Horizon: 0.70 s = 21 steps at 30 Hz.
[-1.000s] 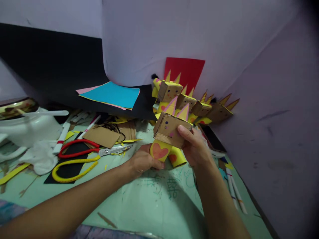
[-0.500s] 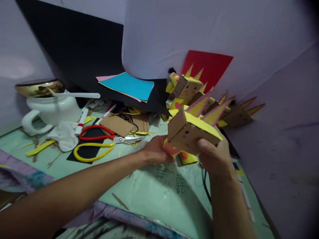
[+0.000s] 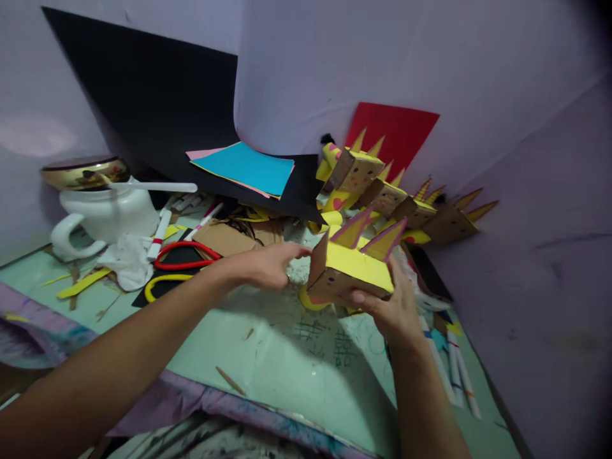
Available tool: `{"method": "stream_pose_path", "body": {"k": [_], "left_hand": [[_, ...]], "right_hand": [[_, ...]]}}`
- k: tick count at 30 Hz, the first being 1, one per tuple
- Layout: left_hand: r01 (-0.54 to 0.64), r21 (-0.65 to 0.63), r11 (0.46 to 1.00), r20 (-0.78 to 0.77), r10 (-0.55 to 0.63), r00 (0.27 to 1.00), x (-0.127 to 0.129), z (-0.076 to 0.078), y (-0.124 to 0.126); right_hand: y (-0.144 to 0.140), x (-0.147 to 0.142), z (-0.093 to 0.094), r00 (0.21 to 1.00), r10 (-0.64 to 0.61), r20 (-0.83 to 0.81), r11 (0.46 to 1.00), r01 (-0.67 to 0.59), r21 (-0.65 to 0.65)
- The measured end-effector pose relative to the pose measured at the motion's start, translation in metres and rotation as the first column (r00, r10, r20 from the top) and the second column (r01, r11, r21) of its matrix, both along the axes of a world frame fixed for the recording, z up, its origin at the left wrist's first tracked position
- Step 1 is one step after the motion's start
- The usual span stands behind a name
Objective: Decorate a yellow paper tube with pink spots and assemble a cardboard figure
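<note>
My right hand grips a cardboard figure by the right side of its box head. The head has a yellow paper top, two yellow spikes edged in purple, and small dots drawn on the front. Beneath it, part of a yellow paper body shows low over the table. Just left of the head, my left hand is open, fingers apart, one fingertip close to the box edge; whether it touches I cannot tell. Red-and-yellow-handled scissors lie partly hidden behind my left forearm.
Several similar cardboard figures stand behind, near a red sheet. Coloured paper lies over black card at the back. On the left are a white mug and crumpled tissue. Markers lie at right.
My left hand has come off the figure's yellow body and moved left. The figure, in my right hand, has shifted left and tipped so more of its yellow top shows.
</note>
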<state>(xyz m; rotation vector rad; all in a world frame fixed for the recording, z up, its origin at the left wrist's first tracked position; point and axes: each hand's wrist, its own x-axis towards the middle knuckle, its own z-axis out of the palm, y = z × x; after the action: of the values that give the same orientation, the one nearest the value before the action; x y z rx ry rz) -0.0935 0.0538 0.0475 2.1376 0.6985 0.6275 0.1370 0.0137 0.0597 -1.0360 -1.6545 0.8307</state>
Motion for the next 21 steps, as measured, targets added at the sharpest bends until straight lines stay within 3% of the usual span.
{"method": "stream_pose_path", "body": {"k": [3, 7, 10, 12, 16, 21], "left_hand": [[0.029, -0.167, 0.985, 0.168, 0.0, 0.986, -0.004, 0.018, -0.006], [0.019, -0.228, 0.973, 0.352, 0.065, 0.934, 0.011, 0.02, -0.018], [-0.171, -0.17, 0.97, 0.291, 0.215, 0.932, 0.023, 0.018, -0.022], [-0.239, -0.095, 0.966, 0.23, 0.255, 0.939, 0.025, 0.019, -0.023], [-0.288, -0.001, 0.958, 0.125, 0.286, 0.95, 0.022, 0.026, -0.022], [-0.315, 0.023, 0.949, 0.082, 0.312, 0.946, 0.021, 0.029, -0.02]], "right_hand": [[-0.002, -0.003, 0.002, 1.0, 0.005, -0.023, 1.0, -0.006, -0.029], [-0.001, -0.006, 0.004, 0.999, 0.032, -0.032, 0.999, -0.032, -0.014], [0.0, -0.006, 0.002, 0.998, 0.045, -0.042, 0.999, -0.046, -0.02], [0.002, -0.005, -0.001, 0.997, 0.054, -0.052, 0.998, -0.055, -0.028], [0.005, -0.004, -0.006, 0.995, 0.082, -0.065, 0.996, -0.083, -0.013], [0.007, -0.006, -0.008, 0.98, 0.132, -0.151, 0.99, -0.138, -0.026]]}}
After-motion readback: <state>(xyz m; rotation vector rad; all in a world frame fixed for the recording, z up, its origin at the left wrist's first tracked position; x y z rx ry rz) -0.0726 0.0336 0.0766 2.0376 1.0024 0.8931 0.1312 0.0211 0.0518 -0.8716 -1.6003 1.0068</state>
